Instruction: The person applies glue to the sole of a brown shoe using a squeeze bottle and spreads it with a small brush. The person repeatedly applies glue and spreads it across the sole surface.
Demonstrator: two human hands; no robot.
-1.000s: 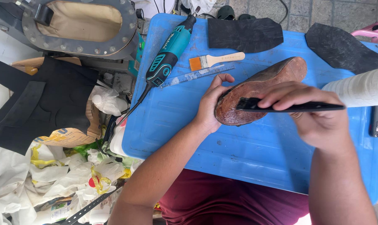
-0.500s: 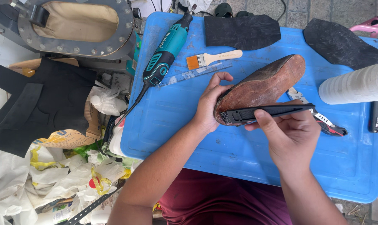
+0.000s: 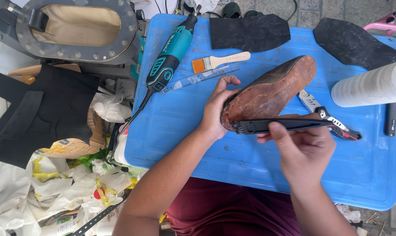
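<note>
Head view: left hand (image 3: 217, 107) grip cups brown shoe (image 3: 270, 92) heel; right hand (image 3: 305, 146) grip pinches black strip (image 3: 281, 126) against it.

Shoe (image 3: 272, 91): centre of the table (image 3: 185, 131), toe toward 2 o'clock.
Left hand (image 3: 217, 109): at the shoe's 9 o'clock, touching its heel.
Strip (image 3: 285, 125): along the shoe's 6 o'clock edge, in the right hand (image 3: 305, 150).
Brush (image 3: 220, 61), ruler (image 3: 202, 78): 10 o'clock of shoe.
Rotary tool (image 3: 171, 54): 9 o'clock of brush.
Roll (image 3: 373, 85): 3 o'clock of shoe.
</note>
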